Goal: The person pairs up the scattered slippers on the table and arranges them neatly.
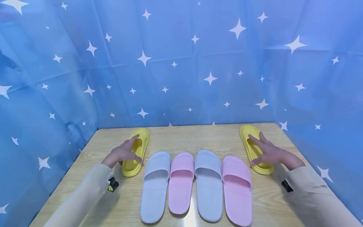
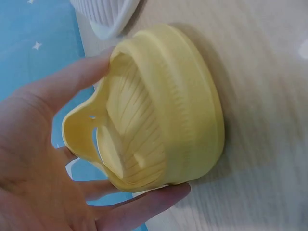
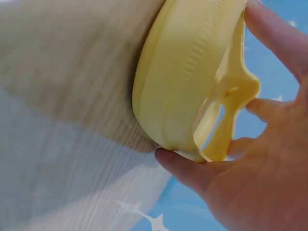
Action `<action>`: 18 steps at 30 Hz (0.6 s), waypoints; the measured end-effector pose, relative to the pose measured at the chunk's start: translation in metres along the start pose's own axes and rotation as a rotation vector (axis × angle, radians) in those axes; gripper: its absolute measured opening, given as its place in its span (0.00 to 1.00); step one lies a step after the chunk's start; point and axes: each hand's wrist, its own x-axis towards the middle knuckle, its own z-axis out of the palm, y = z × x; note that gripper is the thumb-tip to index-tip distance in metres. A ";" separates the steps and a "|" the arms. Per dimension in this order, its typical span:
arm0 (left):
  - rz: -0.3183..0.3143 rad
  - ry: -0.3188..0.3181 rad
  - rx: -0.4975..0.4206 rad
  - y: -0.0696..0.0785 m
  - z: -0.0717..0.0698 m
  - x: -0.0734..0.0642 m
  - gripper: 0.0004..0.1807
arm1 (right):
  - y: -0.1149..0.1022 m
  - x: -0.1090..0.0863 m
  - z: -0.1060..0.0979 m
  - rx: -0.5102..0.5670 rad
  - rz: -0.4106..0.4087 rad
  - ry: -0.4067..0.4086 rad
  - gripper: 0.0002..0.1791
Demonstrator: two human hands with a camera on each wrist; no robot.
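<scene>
At the table's far left lies a yellow slipper (image 1: 131, 168), its heel end toward me. My left hand (image 1: 123, 153) spans it from above, thumb against one side and fingers along the other, as the left wrist view shows around the slipper's heel (image 2: 192, 110). A matching yellow slipper (image 1: 247, 130) lies at the far right, slanted with its heel nearer the right. My right hand (image 1: 270, 152) grips that one across its sides. In the right wrist view, thumb and fingers meet opposite edges of the yellow slipper (image 3: 173, 82).
Between the hands stand two grey slippers (image 1: 154, 198) and two pink slippers (image 1: 180, 192), alternating in a row, toes away from me. The wooden table (image 1: 193, 135) ends at a blue curtain (image 1: 181, 78) with white stars, which also hangs along both sides.
</scene>
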 end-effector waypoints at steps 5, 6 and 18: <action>-0.014 -0.027 -0.064 0.003 -0.005 0.015 0.70 | 0.005 0.020 -0.007 -0.007 0.022 -0.015 0.66; -0.022 -0.033 -0.073 0.004 -0.006 0.018 0.70 | 0.005 0.023 -0.009 -0.006 0.027 -0.019 0.66; -0.033 -0.027 -0.063 0.017 -0.007 0.036 0.68 | 0.010 0.038 -0.013 0.013 0.098 -0.042 0.67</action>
